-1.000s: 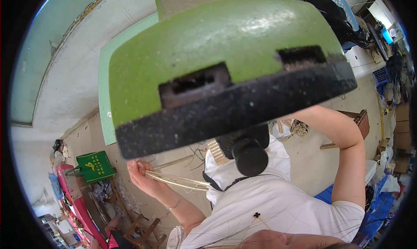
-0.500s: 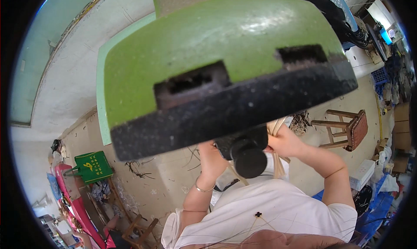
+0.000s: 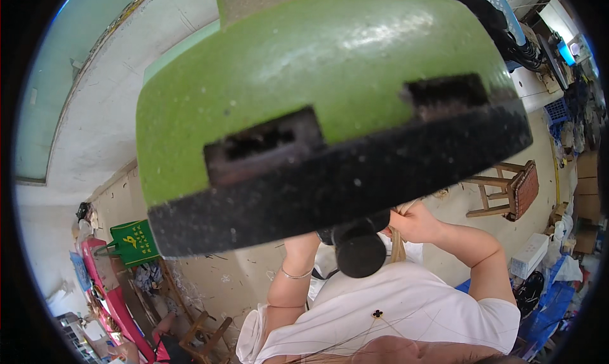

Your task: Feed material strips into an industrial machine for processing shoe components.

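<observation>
A large green machine housing (image 3: pixel 317 66) with a black lower rim (image 3: pixel 342 180) and two dark rectangular slots fills the upper middle, very close. From its underside juts a round black knob (image 3: pixel 360 248). My right hand (image 3: pixel 415 222) is just right of the knob, its fingers closed round beige strips (image 3: pixel 398 244) that hang down in front of my white shirt. My left hand (image 3: pixel 302 244), with a bracelet at the wrist, reaches up behind the black rim left of the knob. Its fingers are hidden, and so is whatever they touch.
A wooden stool (image 3: pixel 523 189) with a reddish-brown seat stands at the right. At the left are a green bag (image 3: pixel 134 242) and a long pink thing (image 3: pixel 114 300). Blue sheeting and a white box (image 3: pixel 530 256) lie at the lower right. Part of another person shows at the lower left.
The green housing sits lower and larger in view, covering more of both hands and the floor. My left fingers have gone further out of sight. My right hand still grips the beige strips.
</observation>
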Action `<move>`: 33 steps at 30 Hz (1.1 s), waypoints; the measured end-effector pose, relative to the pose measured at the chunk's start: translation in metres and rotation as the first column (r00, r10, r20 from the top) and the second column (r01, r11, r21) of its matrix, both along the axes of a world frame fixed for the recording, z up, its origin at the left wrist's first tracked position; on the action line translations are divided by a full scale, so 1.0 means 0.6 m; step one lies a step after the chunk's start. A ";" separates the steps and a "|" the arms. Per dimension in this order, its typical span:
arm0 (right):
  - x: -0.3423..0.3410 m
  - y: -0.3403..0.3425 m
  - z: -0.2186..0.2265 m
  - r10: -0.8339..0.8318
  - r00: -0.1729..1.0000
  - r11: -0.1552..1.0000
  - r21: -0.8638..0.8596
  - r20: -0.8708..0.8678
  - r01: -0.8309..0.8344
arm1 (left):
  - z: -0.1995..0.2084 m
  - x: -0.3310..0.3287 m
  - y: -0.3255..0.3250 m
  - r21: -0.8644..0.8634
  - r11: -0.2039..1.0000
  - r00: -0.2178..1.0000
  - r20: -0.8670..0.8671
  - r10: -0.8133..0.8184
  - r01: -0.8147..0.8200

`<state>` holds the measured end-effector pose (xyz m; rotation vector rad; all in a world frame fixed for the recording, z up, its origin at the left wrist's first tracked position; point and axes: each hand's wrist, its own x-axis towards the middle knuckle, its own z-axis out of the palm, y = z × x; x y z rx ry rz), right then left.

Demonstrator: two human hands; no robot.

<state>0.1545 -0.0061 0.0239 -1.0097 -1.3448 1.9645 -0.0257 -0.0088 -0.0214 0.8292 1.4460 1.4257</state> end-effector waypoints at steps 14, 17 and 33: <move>0.030 0.070 0.044 0.059 0.929 0.971 0.194 0.366 -0.139 | -0.038 -0.039 -0.014 0.035 0.999 0.982 -0.187 -0.017 0.024; 0.050 0.116 0.061 0.101 0.794 0.962 0.144 0.599 -0.232 | -0.040 -0.039 0.001 0.062 0.995 0.971 -0.232 -0.062 0.079; 0.042 0.169 0.105 0.165 0.710 0.938 0.113 0.685 -0.327 | 0.014 -0.019 0.008 0.021 0.999 0.978 0.206 -0.039 0.035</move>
